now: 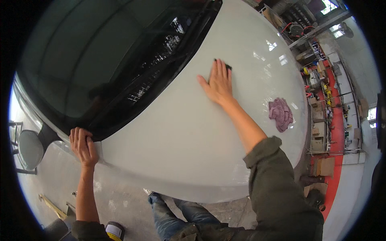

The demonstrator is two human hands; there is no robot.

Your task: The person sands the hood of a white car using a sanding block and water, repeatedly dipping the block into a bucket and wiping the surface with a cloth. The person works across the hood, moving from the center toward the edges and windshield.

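Observation:
A car's pale hood (177,136) fills the middle of the view. High on it, my right hand (219,86) lies flat with the thumb apart, holding a black pad (228,67) against the paint. Only the pad's edges show past the fingertips; the rest is hidden under the hand. My left hand (83,146) is at the lower corner of the dark windshield (100,60), its bent fingers hooked over the edge of the car body. To the right of my right forearm, a crumpled purple cloth (280,114) rests on the hood, touched by neither hand.
A side mirror (31,149) sticks out at the far left. On the floor below stand a yellow-and-black container (115,231) and a yellow bar (52,207). Along the right runs a cluttered shelf (319,120) with boxes and tools, beside a red floor strip (337,160).

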